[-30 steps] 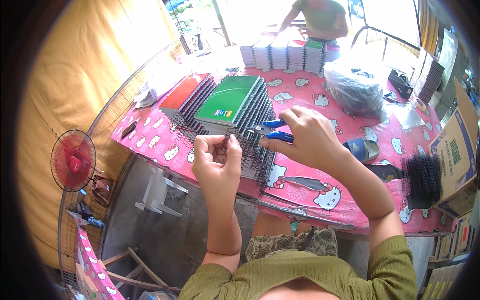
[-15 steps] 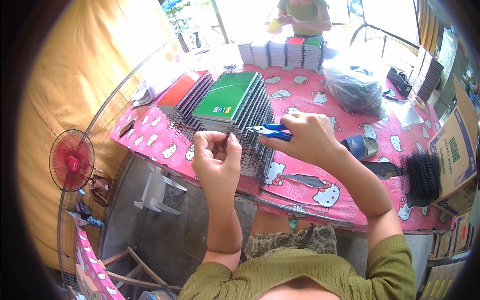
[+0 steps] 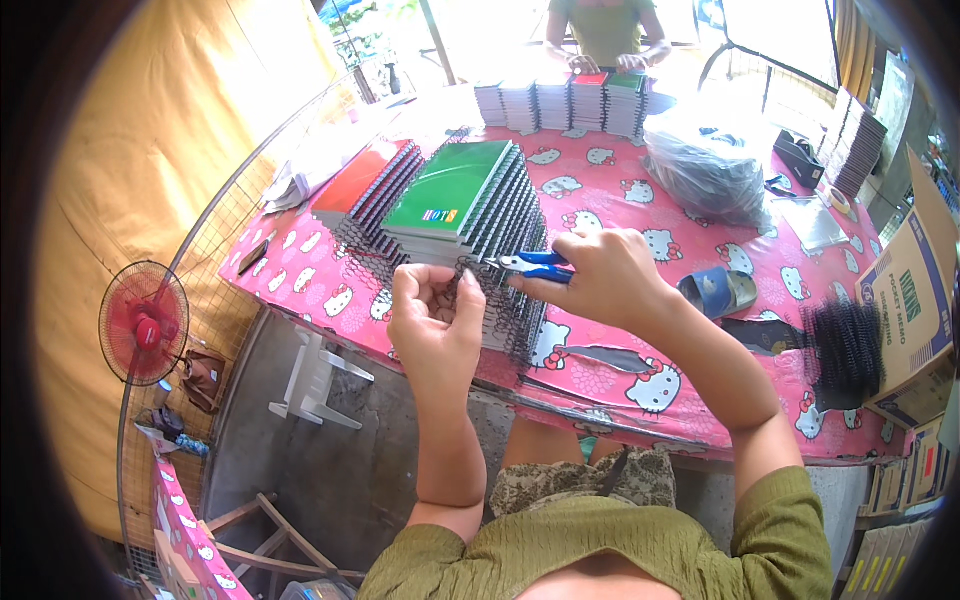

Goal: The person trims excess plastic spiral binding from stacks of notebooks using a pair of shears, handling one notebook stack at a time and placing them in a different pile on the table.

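A tall stack of spiral notebooks with a green cover on top stands in front of me, black coils along its right side. At the near corner of this stack, my left hand pinches the end of a black spiral coil between thumb and fingers. My right hand is closed round the blue handles of small wire cutters. Their metal jaws point left, close to the coil end by my left fingertips. Whether the jaws touch the wire is too small to tell. Loose coil ends hang down the stack's near side.
Red-covered notebooks lie left of the stack on the pink table. Right are a plastic bag, a blue slipper-like object, black coils and a carton. Across the table, a co-worker stands behind notebook piles.
The cutters have dipped slightly and shifted left toward my left fingertips. The co-worker no longer holds up a yellow item and now has both hands down on the notebook piles.
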Demonstrator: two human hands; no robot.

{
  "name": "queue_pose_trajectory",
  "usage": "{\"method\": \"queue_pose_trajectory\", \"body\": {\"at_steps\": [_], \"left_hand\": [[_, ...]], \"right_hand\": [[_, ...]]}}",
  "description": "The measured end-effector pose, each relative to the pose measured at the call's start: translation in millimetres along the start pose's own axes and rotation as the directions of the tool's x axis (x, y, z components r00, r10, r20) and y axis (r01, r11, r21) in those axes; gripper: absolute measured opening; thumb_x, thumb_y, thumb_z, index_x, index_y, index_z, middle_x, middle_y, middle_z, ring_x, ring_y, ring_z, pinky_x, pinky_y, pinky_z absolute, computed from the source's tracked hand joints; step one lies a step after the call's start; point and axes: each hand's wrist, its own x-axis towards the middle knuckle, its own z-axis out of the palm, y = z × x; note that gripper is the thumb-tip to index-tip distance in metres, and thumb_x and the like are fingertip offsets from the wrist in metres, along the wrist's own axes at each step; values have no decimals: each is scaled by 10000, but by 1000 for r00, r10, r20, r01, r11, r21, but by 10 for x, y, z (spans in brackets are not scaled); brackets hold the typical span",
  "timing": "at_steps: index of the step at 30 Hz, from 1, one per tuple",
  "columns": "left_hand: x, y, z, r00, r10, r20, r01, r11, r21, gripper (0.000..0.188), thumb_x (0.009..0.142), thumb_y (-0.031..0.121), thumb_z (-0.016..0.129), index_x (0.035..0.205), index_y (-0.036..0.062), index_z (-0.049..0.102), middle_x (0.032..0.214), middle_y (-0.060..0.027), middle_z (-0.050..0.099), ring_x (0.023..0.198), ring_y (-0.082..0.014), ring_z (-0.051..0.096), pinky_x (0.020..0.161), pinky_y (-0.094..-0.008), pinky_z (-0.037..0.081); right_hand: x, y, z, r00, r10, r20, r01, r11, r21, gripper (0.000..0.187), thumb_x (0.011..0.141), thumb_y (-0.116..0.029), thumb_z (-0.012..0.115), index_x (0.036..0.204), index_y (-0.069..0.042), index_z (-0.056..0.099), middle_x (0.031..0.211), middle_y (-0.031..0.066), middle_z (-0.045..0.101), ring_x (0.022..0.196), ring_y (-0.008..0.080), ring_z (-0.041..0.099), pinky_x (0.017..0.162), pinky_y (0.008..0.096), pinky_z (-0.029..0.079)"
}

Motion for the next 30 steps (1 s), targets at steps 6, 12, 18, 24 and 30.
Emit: {"method": "queue_pose_trajectory", "body": {"at_steps": [6,12,18,24,30], "left_hand": [[-56,43,-2,998,-64,25,65,998,-25,290,808,74,742,961,10,504,808,-11,560,642,-20,471,534,-167,394],[-41,-33,-32,995,-73,69,69,996,60,283,803,24,723,979,29,501,847,-39,578,706,-51,525,600,-193,430],[-54,-55,-122,992,-110,58,112,994,-15,273,801,15,716,981,21,510,837,-42,594,714,-54,533,617,-197,433],[-77,-46,-99,985,-120,126,124,992,-26,293,797,12,725,996,27,511,853,-60,607,746,-74,558,633,-203,443],[-41,-172,-153,994,-67,92,67,998,5,325,799,55,746,995,-3,492,876,-63,599,759,-79,557,638,-207,457]], "right_hand": [[-117,182,144,917,-206,-340,202,978,-48,552,730,-523,743,874,0,637,841,130,636,708,279,636,599,381,500],[-60,33,120,991,-63,-114,68,997,40,541,764,-555,683,750,-16,634,702,128,635,672,285,655,602,405,523],[-175,75,110,995,-25,-100,33,997,71,547,749,-555,700,819,-16,639,766,135,640,722,295,646,670,403,516],[-139,120,300,923,-191,-335,182,982,-60,553,727,-536,735,881,-12,649,840,136,639,764,294,627,732,401,496],[-146,18,182,999,33,21,-34,998,57,528,741,-540,732,752,-18,654,678,112,612,580,269,623,544,379,502]]}}
